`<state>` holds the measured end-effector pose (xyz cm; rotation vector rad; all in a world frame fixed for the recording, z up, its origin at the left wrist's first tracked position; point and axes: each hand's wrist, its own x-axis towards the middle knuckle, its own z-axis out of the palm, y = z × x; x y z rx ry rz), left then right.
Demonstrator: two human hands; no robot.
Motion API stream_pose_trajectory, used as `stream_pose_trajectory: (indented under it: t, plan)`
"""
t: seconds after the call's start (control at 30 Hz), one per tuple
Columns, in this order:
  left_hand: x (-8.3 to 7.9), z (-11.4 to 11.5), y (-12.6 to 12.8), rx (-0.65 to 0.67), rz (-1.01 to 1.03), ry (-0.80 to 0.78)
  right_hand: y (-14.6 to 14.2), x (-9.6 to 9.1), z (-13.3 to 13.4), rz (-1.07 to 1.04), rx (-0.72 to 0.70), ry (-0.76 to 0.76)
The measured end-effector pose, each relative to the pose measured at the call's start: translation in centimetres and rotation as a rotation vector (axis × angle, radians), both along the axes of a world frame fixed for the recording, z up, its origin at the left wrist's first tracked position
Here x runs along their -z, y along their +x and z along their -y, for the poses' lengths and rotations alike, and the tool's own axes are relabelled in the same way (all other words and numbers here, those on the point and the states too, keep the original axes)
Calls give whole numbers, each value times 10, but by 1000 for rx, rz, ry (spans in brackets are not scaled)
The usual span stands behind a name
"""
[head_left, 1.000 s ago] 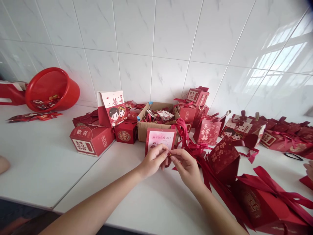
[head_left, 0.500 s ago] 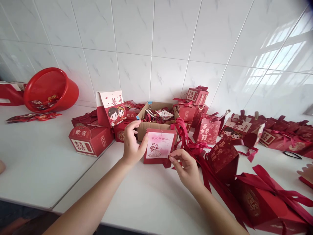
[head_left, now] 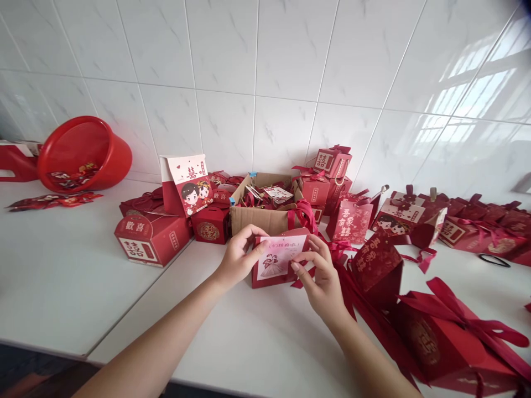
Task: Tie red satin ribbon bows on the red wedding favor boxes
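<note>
A small red gift box (head_left: pixel 284 279) with a pink front panel, printed with a drawn couple and writing, is held upright over the white table. My left hand (head_left: pixel 243 257) grips its upper left edge, thumb on the front and fingers behind. At the right edge is my right hand (head_left: pixel 322 279), fingers curled and touching the box. Its thumb and index fingertip meet in front of the panel; anything tiny between them is too small to make out. Just behind stands an open cardboard box (head_left: pixel 259 221) filled with cards, red ribbons (head_left: pixel 305 213) hanging over its right side.
Red gift boxes (head_left: pixel 151 240) stand to the left, and a stack of them (head_left: pixel 332 171) rises behind. More boxes with bows (head_left: pixel 460 337) cover the right side. A red bucket (head_left: pixel 120 155) lies tipped with small packets inside. Tiled wall (head_left: pixel 286 50) closes off the back.
The gift box has come slightly nearer and to the right, and tilted. My left hand has lowered with its fingers curling over the edge; my right hand has closed in on the right edge.
</note>
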<state>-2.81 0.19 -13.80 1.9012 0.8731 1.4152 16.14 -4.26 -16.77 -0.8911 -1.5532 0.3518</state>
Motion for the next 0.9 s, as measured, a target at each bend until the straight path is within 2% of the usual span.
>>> stream_pose_trajectory:
  t: [0.2,0.3,0.67,0.9]
  plan:
    - [-8,15,4,255,82,-52,-3,-2,5,-26,-4,68]
    - [-8,18,6,314,75,-78,-1,-6,5,-29,-32,70]
    - [-5,20,8,179,-8,-3,1,-6,3,4,8,58]
    - [-6,22,10,160,-28,56,1,-5,4,-14,-13,71]
